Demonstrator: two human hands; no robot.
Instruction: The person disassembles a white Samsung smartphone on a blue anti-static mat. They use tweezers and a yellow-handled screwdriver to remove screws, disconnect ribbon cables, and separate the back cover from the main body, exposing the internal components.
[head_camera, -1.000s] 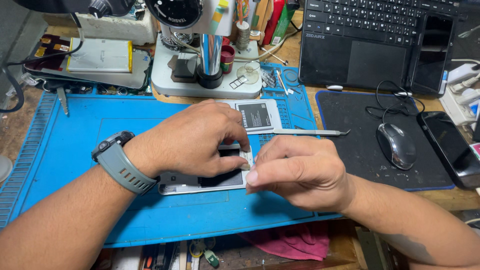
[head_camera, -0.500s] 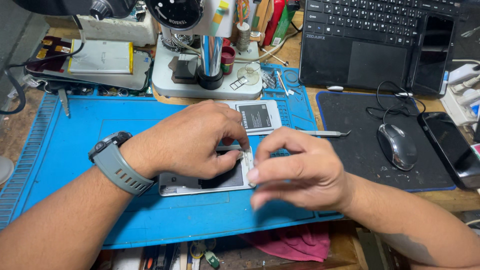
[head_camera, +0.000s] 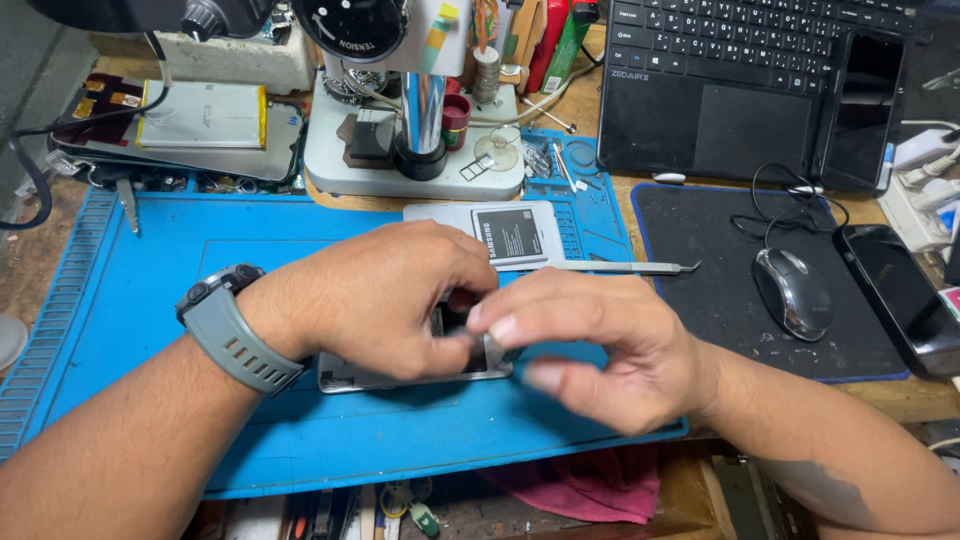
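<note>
An opened phone (head_camera: 400, 378) lies flat on the blue work mat (head_camera: 130, 290), mostly hidden under my hands. My left hand (head_camera: 375, 295), with a grey watch on the wrist, rests on top of the phone and pinches at its right end. My right hand (head_camera: 590, 345) meets it there, fingertips curled at the phone's right edge; whether it holds a small part I cannot tell. A battery on a white back cover (head_camera: 510, 235) lies just behind my hands, with metal tweezers (head_camera: 620, 266) beside it.
A microscope stand base (head_camera: 400, 160) sits behind the mat. A laptop (head_camera: 740, 90) with a dark phone (head_camera: 860, 110) leaning on it is at the back right. A mouse (head_camera: 793, 292) lies on a black pad, another phone (head_camera: 905, 300) at far right. A tablet with a battery (head_camera: 200, 120) lies back left.
My right hand has shifted slightly up and left, closing in on my left fingertips at the phone's right end. My left hand stays on the phone.
</note>
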